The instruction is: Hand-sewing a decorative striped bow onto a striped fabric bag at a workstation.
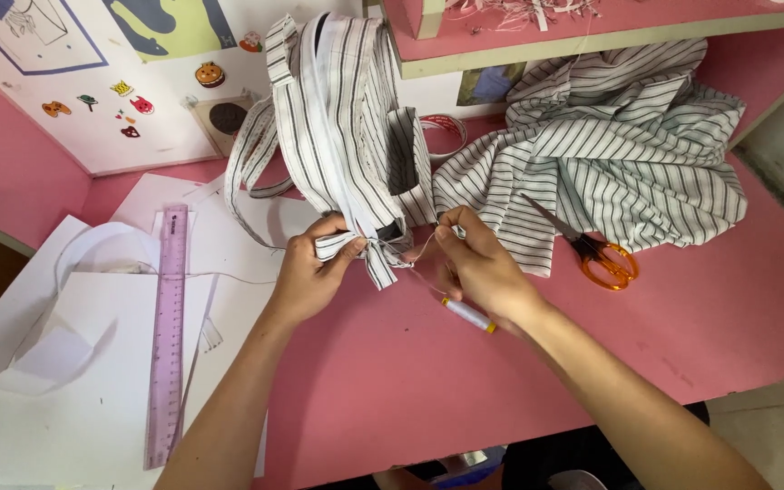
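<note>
Hand sewing on a striped fabric bag at a pink table.

The left hand [312, 265] was closed in a pinch on a folded strap end of the striped fabric bag [342, 127], which stood at the centre of the pink table [700, 308], apparently to keep that end taut and steady. The right hand [481, 265] pinched a fine thread [421, 249] just right of the strap, fingertips together, wrist bent down; whether it held a needle could not be told. A white thread spool [467, 315] lay touching that hand's near side. Both forearms reached in from the near edge. Orange-handled scissors [592, 249] rested on loose striped cloth [628, 154], far right. A purple ruler [168, 336] lay on white paper sheets [93, 399], left.
</note>
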